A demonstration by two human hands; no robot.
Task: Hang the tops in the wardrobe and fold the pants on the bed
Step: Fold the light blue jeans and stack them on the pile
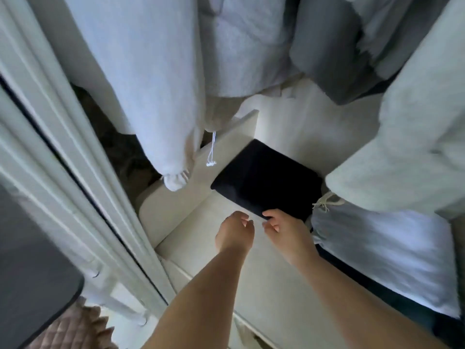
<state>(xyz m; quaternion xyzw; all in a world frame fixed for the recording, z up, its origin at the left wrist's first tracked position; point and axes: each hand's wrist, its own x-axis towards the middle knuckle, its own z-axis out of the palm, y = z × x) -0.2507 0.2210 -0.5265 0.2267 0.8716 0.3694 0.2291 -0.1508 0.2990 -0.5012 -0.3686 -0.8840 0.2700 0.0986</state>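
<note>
Head view: right hand (284, 229) pinches the folded dark garment's (269, 177) near edge on the wardrobe ledge (251, 273); left hand (236, 229), loose and empty, hovers just beside.

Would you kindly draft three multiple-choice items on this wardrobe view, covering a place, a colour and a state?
1. Where does the folded garment lie?
A. on the wardrobe shelf
B. on a hanger
C. on the floor

2. What colour is it?
A. white
B. red
C. dark navy or black

3. What is the right hand doing?
A. hanging idle
B. touching the garment's near edge
C. gripping a hanger

Key: 1 A, it rests flat under the hanging tops; 2 C, it looks near black; 3 B, fingertips meet its edge while the left hand hovers beside.
</note>
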